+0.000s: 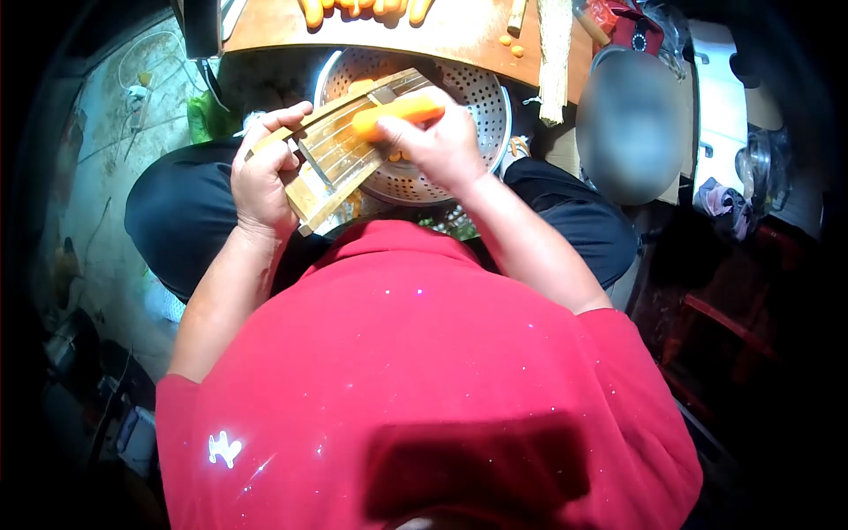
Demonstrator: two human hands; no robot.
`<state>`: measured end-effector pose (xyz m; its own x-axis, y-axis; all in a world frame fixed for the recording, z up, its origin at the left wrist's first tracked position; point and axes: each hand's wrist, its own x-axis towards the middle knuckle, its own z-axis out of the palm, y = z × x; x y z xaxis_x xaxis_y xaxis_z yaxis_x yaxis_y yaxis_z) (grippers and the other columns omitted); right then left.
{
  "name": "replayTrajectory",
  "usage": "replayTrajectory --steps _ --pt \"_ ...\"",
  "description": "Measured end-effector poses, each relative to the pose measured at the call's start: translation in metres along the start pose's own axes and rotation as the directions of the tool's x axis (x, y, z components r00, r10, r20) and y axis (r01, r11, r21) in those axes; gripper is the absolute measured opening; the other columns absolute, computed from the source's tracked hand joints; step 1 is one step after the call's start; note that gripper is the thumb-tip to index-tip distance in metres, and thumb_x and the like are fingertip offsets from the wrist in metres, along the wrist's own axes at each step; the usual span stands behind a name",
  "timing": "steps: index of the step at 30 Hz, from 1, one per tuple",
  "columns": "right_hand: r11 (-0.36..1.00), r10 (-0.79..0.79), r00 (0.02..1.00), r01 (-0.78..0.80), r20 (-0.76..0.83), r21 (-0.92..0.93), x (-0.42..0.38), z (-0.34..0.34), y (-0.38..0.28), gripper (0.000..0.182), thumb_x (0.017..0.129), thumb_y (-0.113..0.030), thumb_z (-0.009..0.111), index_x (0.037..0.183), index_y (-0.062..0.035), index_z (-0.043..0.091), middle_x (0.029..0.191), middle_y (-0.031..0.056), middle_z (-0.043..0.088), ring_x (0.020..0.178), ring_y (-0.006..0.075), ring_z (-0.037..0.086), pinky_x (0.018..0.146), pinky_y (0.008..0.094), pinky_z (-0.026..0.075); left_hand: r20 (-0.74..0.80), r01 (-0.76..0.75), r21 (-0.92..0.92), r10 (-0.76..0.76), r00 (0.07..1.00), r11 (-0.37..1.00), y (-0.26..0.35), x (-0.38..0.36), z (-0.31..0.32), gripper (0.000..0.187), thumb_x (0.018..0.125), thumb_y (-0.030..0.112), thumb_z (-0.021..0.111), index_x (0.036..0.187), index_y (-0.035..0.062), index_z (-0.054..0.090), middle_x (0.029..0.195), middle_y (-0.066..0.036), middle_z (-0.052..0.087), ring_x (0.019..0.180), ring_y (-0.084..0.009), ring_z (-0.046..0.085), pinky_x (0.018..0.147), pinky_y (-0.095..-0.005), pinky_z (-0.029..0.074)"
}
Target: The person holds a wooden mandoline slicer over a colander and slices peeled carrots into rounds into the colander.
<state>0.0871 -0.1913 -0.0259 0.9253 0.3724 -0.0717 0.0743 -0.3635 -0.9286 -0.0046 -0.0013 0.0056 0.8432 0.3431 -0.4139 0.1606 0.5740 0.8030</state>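
My left hand [268,172] is closed round the lower left end of a wooden slicer [340,146], which lies tilted over a metal colander [486,110]. In my right hand [442,146] is an orange carrot [411,109], its left end on the face of the slicer. The fingers of that hand are wrapped round the carrot's right end. Under and beside the slicer, some orange pieces show inside the colander. The colander sits between my knees.
A wooden table [477,35] with several carrots [362,7] stands beyond the colander. A straw brush [555,62] hangs over its edge. At the right are a blurred round object [629,128] and a white panel [720,106]. A green bag [210,117] lies at the left.
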Motion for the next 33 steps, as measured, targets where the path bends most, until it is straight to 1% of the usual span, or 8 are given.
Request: replayTrajectory --steps 1,7,10,15,21,25,29,33 --pt "0.993 -0.105 0.993 0.107 0.051 -0.04 -0.007 0.002 -0.009 0.035 0.078 -0.023 0.076 0.097 0.0004 0.06 0.089 0.0069 0.067 0.081 0.0125 0.063 0.075 0.0262 0.051 -0.01 -0.003 0.005 0.003 1.0 1.0 0.002 -0.001 0.002 0.045 0.066 -0.001 0.04 0.108 -0.0009 0.056 0.12 -0.012 0.055 0.094 -0.0157 0.051 0.079 -0.023 0.042" --pt "0.957 0.287 0.944 -0.291 -0.164 -0.003 0.049 -0.014 0.059 0.034 0.077 -0.023 0.075 0.095 0.0015 0.061 0.091 0.0093 0.067 0.079 0.0167 0.065 0.072 0.0292 0.052 0.046 -0.011 0.031 0.01 0.999 0.999 -0.003 0.003 -0.007 0.046 0.067 -0.002 0.039 0.11 0.0001 0.056 0.121 -0.011 0.054 0.1 -0.0175 0.051 0.079 -0.0236 0.042" --pt "0.958 0.287 0.946 -0.286 -0.148 0.027 0.04 -0.012 0.05 0.038 0.071 -0.027 0.076 0.093 0.0004 0.061 0.088 0.0112 0.068 0.078 0.0181 0.066 0.073 0.0305 0.053 0.038 -0.005 0.029 0.004 0.999 1.0 -0.003 0.003 -0.009 0.046 0.067 -0.002 0.039 0.11 0.0 0.056 0.121 -0.012 0.054 0.099 -0.0175 0.051 0.079 -0.0239 0.043" --pt "0.997 -0.057 0.998 0.056 0.011 0.05 -0.006 0.007 -0.006 0.039 0.068 -0.029 0.08 0.09 -0.0017 0.063 0.084 0.0085 0.068 0.077 0.0148 0.065 0.074 0.0283 0.052 0.014 -0.025 0.061 0.025 1.0 0.998 -0.002 0.001 -0.004 0.045 0.066 0.0 0.04 0.109 -0.0003 0.056 0.121 -0.012 0.055 0.099 -0.0176 0.051 0.08 -0.0251 0.043" --pt "0.935 0.331 0.921 -0.35 -0.206 -0.058 0.048 -0.019 0.065 0.04 0.068 -0.029 0.079 0.091 -0.0011 0.063 0.089 0.0106 0.068 0.079 0.0163 0.066 0.074 0.03 0.053 0.023 -0.005 0.044 0.004 1.0 0.999 -0.002 0.0 -0.004 0.044 0.065 -0.001 0.039 0.106 -0.0006 0.056 0.12 -0.012 0.054 0.094 -0.0171 0.051 0.079 -0.0238 0.042" --pt "0.972 0.207 0.978 -0.208 0.022 0.105 0.013 -0.005 0.008 0.037 0.07 -0.028 0.078 0.092 -0.0021 0.063 0.088 0.0095 0.068 0.079 0.0179 0.066 0.075 0.0306 0.052 0.005 0.011 -0.034 -0.011 1.0 0.999 -0.002 0.0 -0.001 0.045 0.066 -0.002 0.039 0.108 -0.0013 0.055 0.121 -0.012 0.054 0.096 -0.0175 0.051 0.083 -0.025 0.043" --pt "0.998 -0.06 0.997 0.059 0.038 0.02 0.002 0.006 0.008 0.04 0.069 -0.027 0.079 0.094 -0.0012 0.062 0.089 0.0089 0.068 0.079 0.0174 0.065 0.075 0.0284 0.052 0.024 0.013 0.054 -0.015 1.0 0.998 -0.002 0.0 -0.005 0.044 0.066 -0.001 0.039 0.107 -0.0015 0.054 0.122 -0.013 0.054 0.096 -0.0176 0.051 0.083 -0.0247 0.043" --pt "0.942 0.335 0.93 -0.328 -0.152 0.07 0.044 -0.014 0.071 0.038 0.069 -0.026 0.078 0.093 -0.0014 0.062 0.089 0.0092 0.068 0.078 0.017 0.065 0.075 0.0296 0.053 0.038 -0.016 0.039 0.015 0.999 0.999 -0.003 0.001 -0.004 0.044 0.066 -0.001 0.039 0.107 -0.0009 0.054 0.118 -0.012 0.055 0.089 -0.0146 0.05 0.076 -0.0226 0.042"
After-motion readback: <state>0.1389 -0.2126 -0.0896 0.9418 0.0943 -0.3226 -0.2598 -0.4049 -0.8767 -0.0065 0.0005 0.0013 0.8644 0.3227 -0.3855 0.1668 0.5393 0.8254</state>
